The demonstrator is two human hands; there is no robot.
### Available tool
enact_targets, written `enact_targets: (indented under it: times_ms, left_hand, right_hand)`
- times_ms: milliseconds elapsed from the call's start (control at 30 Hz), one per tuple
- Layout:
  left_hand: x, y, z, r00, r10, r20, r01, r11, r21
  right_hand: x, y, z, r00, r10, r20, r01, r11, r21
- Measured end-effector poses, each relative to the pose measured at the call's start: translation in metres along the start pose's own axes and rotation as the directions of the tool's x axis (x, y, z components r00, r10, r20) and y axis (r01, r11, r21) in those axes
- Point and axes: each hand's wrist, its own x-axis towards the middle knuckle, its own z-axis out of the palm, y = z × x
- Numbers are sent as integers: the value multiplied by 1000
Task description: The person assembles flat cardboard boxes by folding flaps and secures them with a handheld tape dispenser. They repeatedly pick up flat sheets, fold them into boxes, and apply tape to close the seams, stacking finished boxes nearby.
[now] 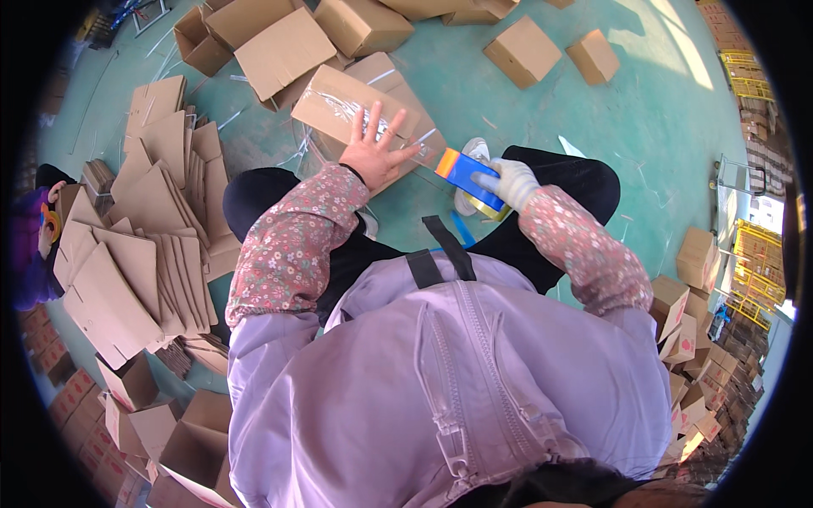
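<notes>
A brown cardboard box point(326, 95) lies on the floor in front of me, between my knees. My left hand point(373, 152) is bare, its fingers spread out over the box's near end. Shiny clear tape shows on the cardboard beside those fingers. My right hand point(514, 183), in a pale knitted glove, is wrapped round a blue tape dispenser point(467, 173) with an orange front end. The dispenser is just right of the box, near my white shoe point(476, 151). Part of the box's near end is hidden under my left hand and sleeve.
Flattened cardboard sheets point(161, 212) are piled to my left. Closed cartons point(284, 52) crowd the far side, and a smaller carton point(593, 57) sits far right. Open cartons point(193, 449) stand at lower left. At the left edge, another person's purple sleeve point(30, 229) shows.
</notes>
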Motion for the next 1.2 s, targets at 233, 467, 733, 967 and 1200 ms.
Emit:
enact_targets:
  times_ms: [233,467,733,967,1200]
  left_hand:
    - [13,13,-3,985,-53,166,52,999,9]
    - [12,6,6,979,-18,203,-20,983,181]
    - [15,11,19,992,39,122,-80,934,349]
    - [36,30,12,905,152,398,-347,805,481]
    - [40,12,2,952,167,258,-167,986,-23]
  right_hand:
    - [65,-76,12,989,147,-23,-148,962,-230]
    - [71,-111,14,983,163,82,-131,944,-304]
    - [56,-99,75,935,-298,-192,203,894,-400]
    - [92,-60,-3,911,314,-267,-323,946,10]
    - [72,-43,-6,896,269,-355,-220,960,172]
